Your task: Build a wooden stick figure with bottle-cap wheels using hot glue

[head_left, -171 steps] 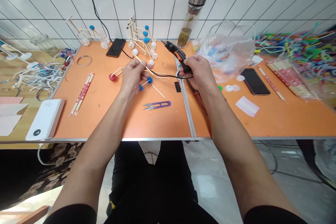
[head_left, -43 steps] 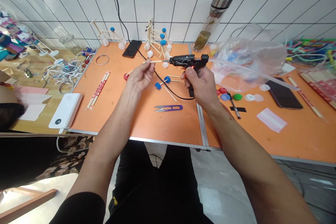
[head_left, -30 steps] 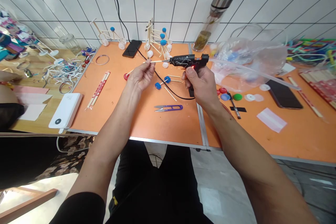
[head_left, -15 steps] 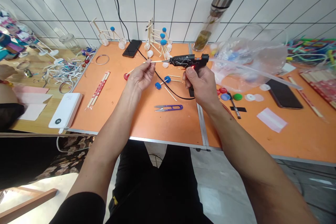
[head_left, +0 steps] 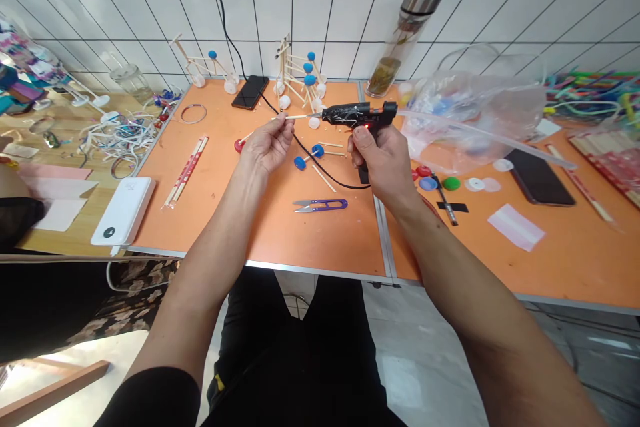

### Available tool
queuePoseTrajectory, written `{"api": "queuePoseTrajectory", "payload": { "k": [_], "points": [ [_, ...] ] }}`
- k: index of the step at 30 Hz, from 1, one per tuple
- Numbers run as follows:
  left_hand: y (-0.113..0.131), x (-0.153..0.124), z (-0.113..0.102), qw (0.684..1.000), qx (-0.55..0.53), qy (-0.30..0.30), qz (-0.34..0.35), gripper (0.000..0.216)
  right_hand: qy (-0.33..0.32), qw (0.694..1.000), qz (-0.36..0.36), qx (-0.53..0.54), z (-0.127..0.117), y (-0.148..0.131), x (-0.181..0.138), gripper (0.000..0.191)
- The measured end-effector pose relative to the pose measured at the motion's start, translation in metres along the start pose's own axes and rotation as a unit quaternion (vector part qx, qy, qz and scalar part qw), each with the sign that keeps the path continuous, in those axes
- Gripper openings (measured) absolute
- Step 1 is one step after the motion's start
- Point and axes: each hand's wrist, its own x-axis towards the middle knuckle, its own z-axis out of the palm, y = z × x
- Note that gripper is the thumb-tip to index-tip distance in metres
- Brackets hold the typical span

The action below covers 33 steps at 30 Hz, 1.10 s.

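My right hand point(head_left: 380, 157) is wrapped round the handle of a black glue gun point(head_left: 353, 115), with its red light lit and a long clear glue stick point(head_left: 480, 135) sticking out behind. My left hand point(head_left: 270, 141) pinches a thin wooden stick point(head_left: 296, 117), whose far end is at the gun's nozzle; whether they touch I cannot tell. A red cap on a stick point(head_left: 240, 145) lies by my left hand. Below the gun are a blue-wheeled axle point(head_left: 309, 157), several loose sticks point(head_left: 324, 178) and purple thread snips point(head_left: 320, 205).
Stick models with blue and white caps point(head_left: 295, 77) stand by the tiled wall. A black phone point(head_left: 250, 92), a tall bottle point(head_left: 400, 47), a plastic bag point(head_left: 465, 113), and a white power bank point(head_left: 124, 210) surround my hands. The gun's black cable point(head_left: 330, 173) crosses the table. Another person's arm shows at far left.
Both hands, the stick and the glue gun hold nearly the same pose. The whole view has shifted very slightly. At far left, the other person's hand has moved out of view.
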Motion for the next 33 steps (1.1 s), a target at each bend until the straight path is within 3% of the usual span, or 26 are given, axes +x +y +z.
{"api": "queuePoseTrajectory", "payload": {
  "k": [4, 9, 24, 30, 33],
  "points": [
    [0.001, -0.005, 0.003, 1.000, 0.023, -0.005, 0.007, 0.038, -0.002, 1.000, -0.004, 0.002, 0.000, -0.002, 0.000, 0.068],
    [0.001, -0.007, 0.005, 1.000, 0.023, -0.003, 0.005, 0.041, -0.014, 1.000, -0.001, -0.011, -0.003, -0.001, 0.001, 0.069],
    [0.001, -0.010, 0.006, 1.000, 0.014, 0.014, -0.008, 0.024, -0.014, 0.999, -0.016, -0.024, -0.004, 0.007, 0.003, 0.072],
    [0.001, -0.011, 0.007, 1.000, 0.009, 0.010, -0.016, 0.023, 0.007, 0.998, 0.053, 0.017, -0.004, -0.003, 0.001, 0.064],
    [0.001, -0.010, 0.007, 1.000, 0.009, 0.014, -0.020, 0.025, 0.047, 0.992, 0.103, 0.050, -0.006, 0.002, 0.009, 0.061]
  ]
}}
